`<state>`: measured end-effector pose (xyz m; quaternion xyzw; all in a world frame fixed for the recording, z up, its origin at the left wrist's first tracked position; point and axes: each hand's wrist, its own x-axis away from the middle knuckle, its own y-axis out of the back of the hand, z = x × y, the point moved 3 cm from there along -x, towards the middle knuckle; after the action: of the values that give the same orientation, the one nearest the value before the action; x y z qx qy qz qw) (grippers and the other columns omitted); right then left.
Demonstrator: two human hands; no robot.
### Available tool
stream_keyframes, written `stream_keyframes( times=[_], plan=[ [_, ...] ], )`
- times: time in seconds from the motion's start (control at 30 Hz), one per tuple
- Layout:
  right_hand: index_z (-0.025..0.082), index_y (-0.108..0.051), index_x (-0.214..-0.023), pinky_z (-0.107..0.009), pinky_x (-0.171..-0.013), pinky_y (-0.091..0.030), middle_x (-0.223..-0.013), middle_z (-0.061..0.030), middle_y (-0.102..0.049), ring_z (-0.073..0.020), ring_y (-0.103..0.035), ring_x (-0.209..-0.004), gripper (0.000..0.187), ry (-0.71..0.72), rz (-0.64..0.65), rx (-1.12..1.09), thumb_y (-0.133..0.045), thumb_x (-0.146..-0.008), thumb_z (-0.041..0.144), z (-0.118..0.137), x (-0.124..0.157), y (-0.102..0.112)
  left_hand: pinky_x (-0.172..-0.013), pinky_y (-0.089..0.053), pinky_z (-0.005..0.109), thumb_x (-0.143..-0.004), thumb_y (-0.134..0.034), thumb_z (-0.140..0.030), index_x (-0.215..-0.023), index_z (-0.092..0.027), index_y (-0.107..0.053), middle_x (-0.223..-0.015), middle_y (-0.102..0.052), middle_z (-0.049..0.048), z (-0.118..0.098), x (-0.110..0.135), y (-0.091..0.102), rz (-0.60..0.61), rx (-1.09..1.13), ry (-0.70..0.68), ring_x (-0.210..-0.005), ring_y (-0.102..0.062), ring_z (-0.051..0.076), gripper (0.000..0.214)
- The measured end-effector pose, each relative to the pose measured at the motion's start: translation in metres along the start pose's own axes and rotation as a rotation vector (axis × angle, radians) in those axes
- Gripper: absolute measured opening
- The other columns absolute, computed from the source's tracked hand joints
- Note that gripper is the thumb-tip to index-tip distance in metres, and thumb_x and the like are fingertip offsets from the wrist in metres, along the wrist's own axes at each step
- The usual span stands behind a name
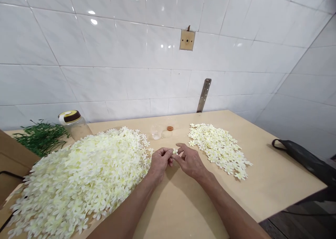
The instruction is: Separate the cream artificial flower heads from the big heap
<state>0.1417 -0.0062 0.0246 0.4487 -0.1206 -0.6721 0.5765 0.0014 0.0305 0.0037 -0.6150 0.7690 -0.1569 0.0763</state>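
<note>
My left hand (159, 162) and my right hand (190, 160) meet above the middle of the wooden table (275, 183). Both pinch one small cream fabric flower (175, 151) between their fingertips. A big heap of the same cream flowers (78, 179) lies just left of my left hand. A smaller, flatter pile of flowers (219, 148) is spread out to the right of my right hand.
Behind the hands stand a small clear cup (156, 131) and a brown lid (170, 128). A jar with a brown cap (73, 123) and green plastic stems (39, 137) sit at the back left. A black bag (304, 158) lies at the table's right edge; a tiled wall is behind.
</note>
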Motion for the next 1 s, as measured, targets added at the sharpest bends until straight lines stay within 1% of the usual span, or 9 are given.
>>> stream_keyframes(
  times=[0.07,0.13,0.23,0.4,0.5,0.63,0.77,0.9,1.0],
  plan=[
    [0.020,-0.061,-0.124,-0.027,-0.065,-0.051,-0.105,-0.0083,-0.072,-0.0139,-0.065,-0.066,0.038,0.005,-0.016,-0.082,-0.060,-0.090,0.038,0.0004,-0.0009,0.0012,-0.043,-0.038,0.021,-0.067,-0.079,-0.044,-0.072,-0.012,-0.064,-0.050,-0.054,-0.0027,0.0003,-0.0007,0.0010,-0.023,-0.024,-0.022,-0.042,-0.045,0.007,0.035],
    [0.021,-0.067,-0.114,-0.028,-0.068,-0.053,-0.106,-0.0088,-0.072,-0.0155,-0.068,-0.072,0.030,0.009,-0.030,-0.107,-0.059,-0.091,0.038,0.0001,-0.0015,0.0015,-0.043,-0.038,0.021,-0.067,-0.078,-0.044,-0.071,-0.013,-0.064,-0.050,-0.055,-0.0025,0.0007,-0.0006,0.0009,-0.019,-0.045,-0.032,-0.043,-0.046,0.008,0.035],
    [0.021,-0.073,-0.101,-0.028,-0.065,-0.054,-0.091,-0.0065,-0.075,-0.0173,-0.069,-0.070,0.026,-0.063,-0.024,-0.135,-0.060,-0.090,0.041,-0.0020,-0.0018,0.0012,-0.044,-0.038,0.021,-0.070,-0.076,-0.043,-0.070,-0.012,-0.063,-0.051,-0.055,-0.0017,0.0009,0.0009,-0.0003,0.010,-0.082,-0.018,-0.042,-0.047,0.008,0.033],
    [0.021,-0.073,-0.101,-0.025,-0.045,-0.048,-0.059,0.0006,-0.068,-0.0144,-0.058,-0.042,0.029,-0.246,0.064,-0.281,-0.060,-0.089,0.044,-0.0051,0.0002,-0.0005,-0.044,-0.038,0.021,-0.074,-0.072,-0.040,-0.071,-0.012,-0.064,-0.052,-0.057,-0.0012,-0.0013,0.0037,-0.0032,0.056,-0.097,-0.030,-0.041,-0.048,0.008,0.029],
    [0.022,-0.073,-0.094,-0.025,-0.049,-0.047,-0.058,0.0004,-0.066,-0.0144,-0.058,-0.044,0.029,-0.204,0.073,-0.238,-0.053,-0.094,0.043,-0.0025,0.0002,0.0009,-0.044,-0.040,0.021,-0.075,-0.070,-0.038,-0.073,-0.013,-0.064,-0.052,-0.057,-0.0014,-0.0004,0.0037,-0.0041,0.046,-0.076,-0.038,-0.041,-0.048,0.008,0.026],
    [0.021,-0.069,-0.081,-0.025,-0.061,-0.044,-0.068,-0.0031,-0.068,-0.0151,-0.060,-0.059,0.037,-0.067,0.024,-0.019,-0.042,-0.099,0.040,0.0002,-0.0014,0.0021,-0.042,-0.042,0.022,-0.076,-0.067,-0.036,-0.073,-0.014,-0.061,-0.051,-0.057,-0.0019,0.0028,0.0030,-0.0030,-0.025,-0.079,-0.052,-0.039,-0.049,0.009,0.022],
    [0.019,-0.060,-0.069,-0.025,-0.058,-0.036,-0.061,-0.0025,-0.061,-0.0141,-0.053,-0.056,0.046,-0.050,0.029,0.133,-0.036,-0.100,0.043,-0.0018,-0.0021,-0.0033,-0.041,-0.042,0.022,-0.077,-0.066,-0.037,-0.075,-0.015,-0.062,-0.052,-0.057,-0.0021,0.0035,0.0034,-0.0029,-0.039,-0.077,-0.060,-0.040,-0.050,0.010,0.023],
    [0.020,-0.056,-0.064,-0.025,-0.053,-0.036,-0.054,-0.0012,-0.057,-0.0135,-0.050,-0.049,0.050,-0.104,0.071,0.060,-0.034,-0.100,0.047,-0.0002,-0.0006,-0.0071,-0.042,-0.042,0.022,-0.078,-0.066,-0.041,-0.076,-0.014,-0.064,-0.050,-0.056,-0.0022,0.0038,0.0032,-0.0039,0.014,-0.094,-0.069,-0.038,-0.048,0.009,0.027],
    [0.021,-0.065,-0.078,-0.025,-0.054,-0.043,-0.056,-0.0007,-0.062,-0.0151,-0.056,-0.050,0.041,-0.155,0.063,-0.117,-0.041,-0.099,0.047,0.0024,0.0009,-0.0058,-0.043,-0.043,0.023,-0.077,-0.068,-0.042,-0.077,-0.015,-0.063,-0.051,-0.057,-0.0023,0.0065,0.0008,-0.0008,-0.034,-0.077,-0.084,-0.039,-0.050,0.010,0.027]
  ],
)
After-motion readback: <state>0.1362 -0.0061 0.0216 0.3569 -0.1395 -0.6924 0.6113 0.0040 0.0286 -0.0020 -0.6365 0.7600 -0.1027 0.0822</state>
